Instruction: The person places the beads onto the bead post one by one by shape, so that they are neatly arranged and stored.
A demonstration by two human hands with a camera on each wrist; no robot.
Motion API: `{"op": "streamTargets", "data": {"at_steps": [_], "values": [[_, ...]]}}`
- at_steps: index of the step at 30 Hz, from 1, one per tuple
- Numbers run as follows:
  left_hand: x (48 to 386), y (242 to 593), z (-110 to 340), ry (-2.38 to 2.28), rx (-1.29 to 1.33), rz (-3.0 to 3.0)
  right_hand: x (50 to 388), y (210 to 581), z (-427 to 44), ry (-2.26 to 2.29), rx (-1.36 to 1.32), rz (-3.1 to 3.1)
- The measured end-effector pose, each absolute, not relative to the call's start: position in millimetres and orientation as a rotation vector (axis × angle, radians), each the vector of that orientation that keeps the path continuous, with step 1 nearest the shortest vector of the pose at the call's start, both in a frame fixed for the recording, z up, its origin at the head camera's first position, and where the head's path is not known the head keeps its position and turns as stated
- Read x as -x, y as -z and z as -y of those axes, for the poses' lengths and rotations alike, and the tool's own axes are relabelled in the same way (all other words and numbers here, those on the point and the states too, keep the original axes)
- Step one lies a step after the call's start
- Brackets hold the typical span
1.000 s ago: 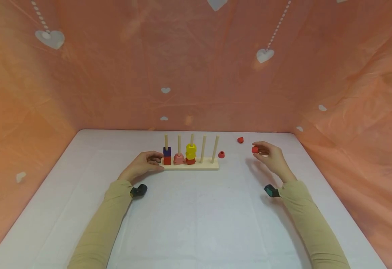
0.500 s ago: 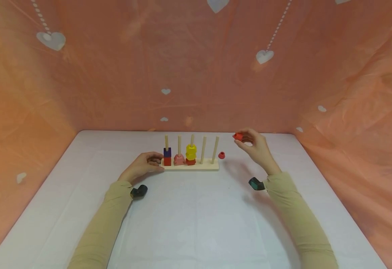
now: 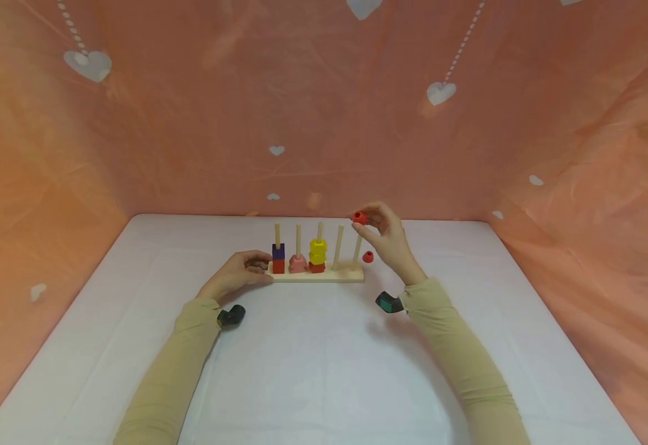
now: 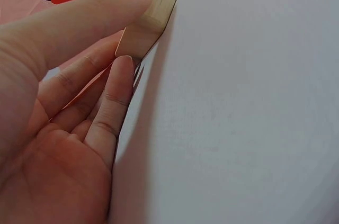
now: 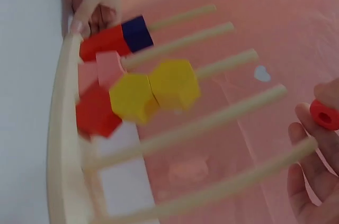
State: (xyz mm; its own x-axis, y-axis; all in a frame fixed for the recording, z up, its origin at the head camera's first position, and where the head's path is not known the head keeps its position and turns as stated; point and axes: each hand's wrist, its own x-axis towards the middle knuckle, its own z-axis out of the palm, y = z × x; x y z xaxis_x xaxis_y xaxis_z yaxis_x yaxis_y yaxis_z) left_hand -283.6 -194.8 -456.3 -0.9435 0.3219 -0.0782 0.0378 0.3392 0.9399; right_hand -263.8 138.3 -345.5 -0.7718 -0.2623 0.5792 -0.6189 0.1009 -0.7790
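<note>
A wooden peg stand (image 3: 318, 278) with upright pegs stands on the table. Its left end is gripped by my left hand (image 3: 240, 272), thumb along the front of the base in the left wrist view. My right hand (image 3: 387, 244) pinches a red bead (image 3: 359, 217), its hole showing, close to the top of the rightmost peg (image 5: 222, 184). Blue (image 3: 278, 251) and red blocks (image 3: 278, 266) fill the leftmost peg's lower part. Pink pieces (image 3: 298, 264) sit on the second peg. The third carries yellow hexagonal blocks (image 3: 318, 250) over a red one (image 3: 317, 267). Both right-hand pegs are bare.
One more red bead (image 3: 368, 256) lies on the white tabletop (image 3: 324, 358), just right of the stand. An orange curtain (image 3: 324, 123) with pale hearts hangs behind and at both sides. A black wrist camera (image 3: 389, 303) sits at the right sleeve.
My right hand has moved left with the red bead, from the table's right side to the rightmost peg. Another red bead at the back is out of sight now. My left hand stays put.
</note>
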Motion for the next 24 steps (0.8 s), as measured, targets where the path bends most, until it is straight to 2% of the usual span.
{"op": "streamTargets", "data": {"at_steps": [12, 24], "values": [[285, 457, 194, -1.641, -0.333, -2.349, 279, 362, -119, -1.979, -0.876, 2.086], [284, 457, 195, -1.631, -0.342, -2.363, 295, 377, -122, -2.105, -0.723, 2.112]]}}
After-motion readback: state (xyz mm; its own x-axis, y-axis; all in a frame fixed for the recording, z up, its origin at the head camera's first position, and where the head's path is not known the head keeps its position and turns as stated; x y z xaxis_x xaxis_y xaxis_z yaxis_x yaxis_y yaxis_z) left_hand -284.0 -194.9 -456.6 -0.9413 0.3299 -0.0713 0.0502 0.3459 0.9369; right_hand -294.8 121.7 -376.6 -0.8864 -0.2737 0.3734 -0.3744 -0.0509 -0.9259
